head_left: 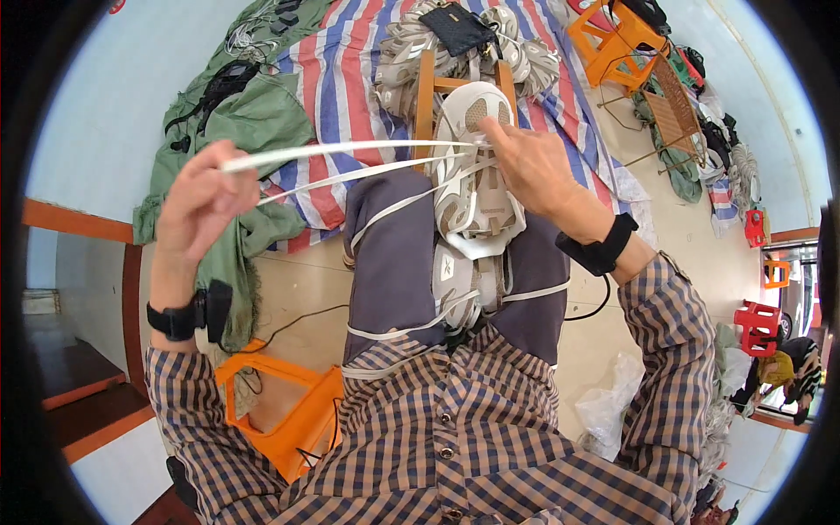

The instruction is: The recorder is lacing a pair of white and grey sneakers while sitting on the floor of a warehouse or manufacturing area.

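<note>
**Lacing a white shoe on my lap**

Underneath everything, a striped sheet [350, 61] in red, white and blue covers the floor ahead of me, with a green cloth [262, 122] lying over its left edge and a heap of pale shoes [411, 44] at its far end. An orange stool [289, 420] stands just beside my left leg, and a wooden stool [426, 92] stands in front of my knees.

Across my grey-trousered thighs lies a white shoe [472, 188], toe pointing away from me, with a second white shoe [459, 280] tucked closer to my body. Loose white laces trail over my lap.

My left hand [203, 201] is raised out to the left, fingers closed tight around two white laces [350, 162], which run taut from my fist to the first shoe. My right hand [529, 162] rests on that shoe's upper, fingertips pinched together on the lace at the eyelets near the toe.
</note>
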A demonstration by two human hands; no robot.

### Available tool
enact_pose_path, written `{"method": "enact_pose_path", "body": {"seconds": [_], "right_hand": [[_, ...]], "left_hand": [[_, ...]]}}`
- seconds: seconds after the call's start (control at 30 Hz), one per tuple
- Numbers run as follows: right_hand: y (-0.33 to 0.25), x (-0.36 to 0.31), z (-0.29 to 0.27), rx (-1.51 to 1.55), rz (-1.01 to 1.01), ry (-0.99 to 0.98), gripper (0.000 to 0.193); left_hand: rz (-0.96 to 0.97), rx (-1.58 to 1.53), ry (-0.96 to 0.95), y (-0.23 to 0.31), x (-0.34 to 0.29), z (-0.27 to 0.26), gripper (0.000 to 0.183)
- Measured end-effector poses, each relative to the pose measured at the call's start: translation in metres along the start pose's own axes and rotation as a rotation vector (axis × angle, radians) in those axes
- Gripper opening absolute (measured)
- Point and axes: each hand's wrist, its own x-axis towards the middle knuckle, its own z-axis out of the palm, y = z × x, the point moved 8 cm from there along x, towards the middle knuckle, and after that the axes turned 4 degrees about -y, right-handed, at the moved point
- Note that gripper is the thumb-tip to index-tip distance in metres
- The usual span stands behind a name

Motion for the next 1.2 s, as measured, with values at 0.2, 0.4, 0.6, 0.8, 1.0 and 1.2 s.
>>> {"method": "enact_pose_path", "body": {"seconds": [0.2, 0.4, 0.6, 0.8, 1.0, 1.2], "right_hand": [[-0.001, 0.0, 0.003, -0.012, 0.076, -0.096, 0.037], [0.006, -0.004, 0.004, 0.181, 0.174, -0.06, 0.04], [0.027, -0.015, 0.031, 0.293, 0.238, 0.08, 0.04], [0.017, -0.018, 0.015, 0.261, 0.151, 0.111, 0.048], [0.015, -0.023, 0.014, 0.274, 0.119, 0.112, 0.053], [0.012, -0.019, 0.03, 0.359, 0.173, 0.169, 0.046]], "left_hand": [[0.116, 0.913, 0.425, 0.06, -0.02, -0.016, 0.019], [-0.273, 0.971, 0.231, 0.016, -0.034, -0.058, 0.02], [0.181, -0.485, 0.333, 0.002, -0.098, -0.095, 0.035], [0.016, 0.996, 0.495, 0.025, -0.064, -0.113, 0.023], [-0.127, 0.776, 0.563, 0.031, -0.05, -0.125, 0.023], [-0.016, 1.151, 0.533, 0.056, -0.075, -0.127, 0.024]]}}
